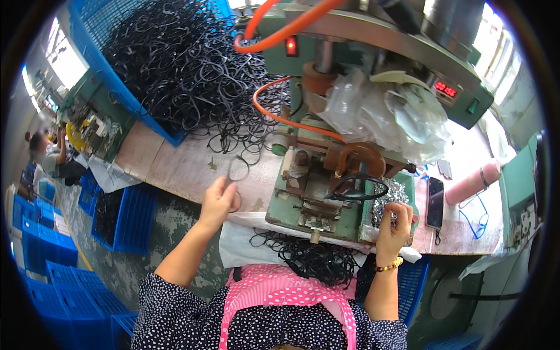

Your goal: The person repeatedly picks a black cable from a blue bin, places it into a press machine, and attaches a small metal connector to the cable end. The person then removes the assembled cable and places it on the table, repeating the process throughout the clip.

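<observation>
My left hand [219, 199], left of the press, has its fingers closed on a thin black strap loop [239, 170], which blurs a little above the table. On the right, my right hand [395, 228] is closed in a pinch at the near edge of a green tray of small shiny metal pieces [394, 193]; anything between its fingertips is too small to make out. Between my hands stands a green press [279, 211]. Another black strap [383, 191] loops across its working head. More black straps [315, 255] lie heaped at my lap, below the table edge.
A large blue crate [108, 69] tips a tangle of black straps [181, 70] onto the table. Orange hoses [265, 87] and plastic bags [379, 111] hang about the press. A phone [435, 203], pink bottle [473, 183] and blue-framed glasses [479, 223] lie right. Another person [53, 157] sits far left.
</observation>
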### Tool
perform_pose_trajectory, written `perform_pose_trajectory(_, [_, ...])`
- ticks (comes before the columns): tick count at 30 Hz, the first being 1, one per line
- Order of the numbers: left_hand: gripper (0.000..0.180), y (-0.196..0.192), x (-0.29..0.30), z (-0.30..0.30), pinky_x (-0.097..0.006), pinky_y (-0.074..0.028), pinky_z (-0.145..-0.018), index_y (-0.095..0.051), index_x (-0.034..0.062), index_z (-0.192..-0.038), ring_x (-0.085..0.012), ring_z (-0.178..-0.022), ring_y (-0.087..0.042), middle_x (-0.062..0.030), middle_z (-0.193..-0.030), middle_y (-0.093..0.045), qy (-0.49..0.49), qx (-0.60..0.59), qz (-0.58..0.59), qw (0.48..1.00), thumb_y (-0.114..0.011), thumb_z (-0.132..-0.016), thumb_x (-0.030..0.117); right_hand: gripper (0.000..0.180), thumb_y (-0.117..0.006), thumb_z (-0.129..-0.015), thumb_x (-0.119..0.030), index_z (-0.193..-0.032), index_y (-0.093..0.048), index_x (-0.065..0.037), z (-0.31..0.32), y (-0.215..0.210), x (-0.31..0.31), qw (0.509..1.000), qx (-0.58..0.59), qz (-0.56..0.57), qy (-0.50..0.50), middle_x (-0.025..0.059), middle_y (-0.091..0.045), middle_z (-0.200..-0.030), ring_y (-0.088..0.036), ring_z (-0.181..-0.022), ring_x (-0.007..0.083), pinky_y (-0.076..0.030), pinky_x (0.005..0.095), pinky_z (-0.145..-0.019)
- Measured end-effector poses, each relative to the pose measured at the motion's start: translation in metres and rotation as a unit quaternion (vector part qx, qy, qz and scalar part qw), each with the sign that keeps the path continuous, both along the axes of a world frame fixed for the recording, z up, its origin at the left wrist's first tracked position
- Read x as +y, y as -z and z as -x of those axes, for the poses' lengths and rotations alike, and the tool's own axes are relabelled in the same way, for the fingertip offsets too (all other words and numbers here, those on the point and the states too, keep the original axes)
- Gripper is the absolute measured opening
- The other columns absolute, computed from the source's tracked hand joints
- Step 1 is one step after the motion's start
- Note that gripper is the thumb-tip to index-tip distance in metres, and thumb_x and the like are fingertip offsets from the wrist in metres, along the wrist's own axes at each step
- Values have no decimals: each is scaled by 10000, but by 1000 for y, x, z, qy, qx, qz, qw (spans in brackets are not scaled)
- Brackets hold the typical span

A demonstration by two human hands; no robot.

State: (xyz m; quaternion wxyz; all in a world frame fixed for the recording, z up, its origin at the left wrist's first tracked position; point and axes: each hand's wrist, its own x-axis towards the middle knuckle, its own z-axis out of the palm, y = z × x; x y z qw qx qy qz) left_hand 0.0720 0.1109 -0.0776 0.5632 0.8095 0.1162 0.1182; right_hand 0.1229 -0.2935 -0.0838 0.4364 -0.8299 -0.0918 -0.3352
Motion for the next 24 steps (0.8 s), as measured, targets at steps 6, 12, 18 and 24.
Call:
perform_pose_trajectory(6, [194,-72,-47,8,-239,-485,-801,-654,-19,-1186,-86,-904,-609,-54,-1092,-704,12,-210,54,976,-591,-1025,69,158,-618,-811,132,-893,-631,-3,3,-29,16,996,2,-84,-39,101,-615,-929,-604,-916,251,-477,341,-854])
perform_pose_trajectory(12, [284,-120,-100,-2,-254,-484,-752,-571,-55,-1286,-98,-835,-599,-66,-1018,-671,109,-270,134,947,-514,-1069,118,154,-637,-864,94,-970,-646,-18,6,-68,53,960,40,-225,-164,60,-639,-950,-605,-927,175,-427,346,-1023])
perform_pose_trajectory(18, [275,-142,-114,-2,-262,-494,-719,-566,-41,-1204,-116,-807,-632,-84,-1007,-670,214,-257,136,932,-521,-1081,200,275,-677,-867,41,-1125,-617,-33,8,-82,78,955,65,-192,-215,31,-638,-937,-608,-911,132,-399,348,-1080])
perform_pose_trajectory(24, [193,-140,-106,-26,-236,-477,-685,-596,-1,-1180,-134,-856,-682,-84,-1091,-706,136,-314,179,922,-541,-1072,150,489,-673,-876,81,-1316,-469,18,10,-77,99,915,98,-279,-273,42,-607,-1020,-585,-979,124,-456,276,-935])
